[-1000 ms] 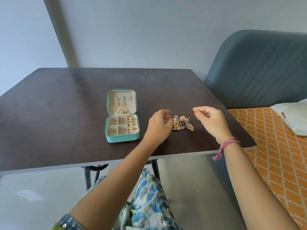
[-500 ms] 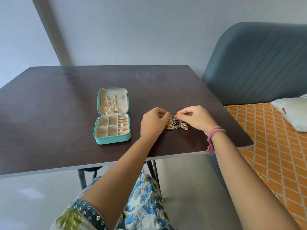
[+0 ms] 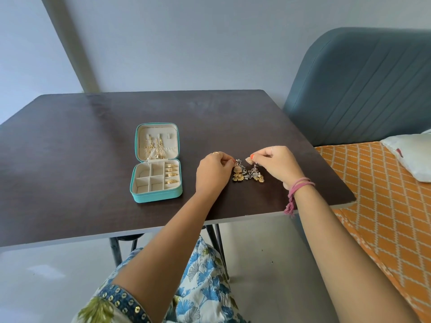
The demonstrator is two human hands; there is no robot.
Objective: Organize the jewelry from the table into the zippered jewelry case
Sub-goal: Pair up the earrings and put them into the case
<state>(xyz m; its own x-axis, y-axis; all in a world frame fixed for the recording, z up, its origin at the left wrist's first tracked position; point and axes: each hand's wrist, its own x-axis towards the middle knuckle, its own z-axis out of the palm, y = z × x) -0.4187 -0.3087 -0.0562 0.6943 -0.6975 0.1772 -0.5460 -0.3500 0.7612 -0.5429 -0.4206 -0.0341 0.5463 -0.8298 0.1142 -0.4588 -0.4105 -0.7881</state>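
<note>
Earrings (image 3: pixel 248 174) lie in a tangled heap near the front edge of the table (image 3: pixel 81 183), between the two hands. Left hand (image 3: pixel 213 172) pinches one gold dome piece at the heap's left; right hand (image 3: pixel 277 165) pinches another, lifted just above the heap. Separating them calls for slow, gentle pulls apart, so hooks do not snag. Farther left, well apart, stands the open case (image 3: pixel 156 194), rings in one column.

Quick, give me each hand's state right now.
Left hand: pinching a gold bell earring at the jewelry pile.
Right hand: pinching another bell earring, lifted above the pile.
</note>
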